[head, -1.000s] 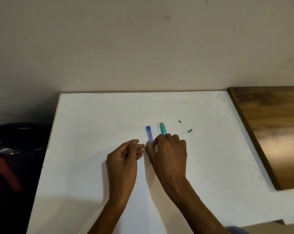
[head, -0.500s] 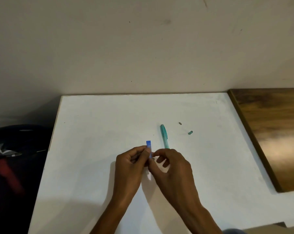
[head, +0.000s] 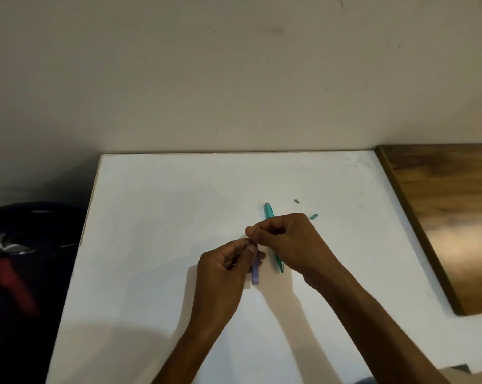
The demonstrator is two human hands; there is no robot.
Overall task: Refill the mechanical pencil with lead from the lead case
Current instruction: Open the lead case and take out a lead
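My left hand (head: 223,266) holds the slim blue lead case (head: 255,273) upright-ish above the white table, its lower end pointing toward me. My right hand (head: 287,239) has its fingertips pinched at the top end of the case, where the blue cap was; the cap itself is hidden by the fingers. The teal mechanical pencil (head: 268,212) lies on the table behind and under my right hand, partly covered by it. A small teal pencil cap (head: 313,216) and a tiny grey piece (head: 296,201) lie to the right of the pencil.
The white table (head: 156,223) ends at a plain wall at the back. A brown wooden surface (head: 444,212) adjoins it on the right. A dark bag (head: 26,245) with a red mark sits off the table's left edge.
The lead case has been lifted off the table and drawn toward me. My left hand now holds it and my right hand has moved up to pinch its top end.
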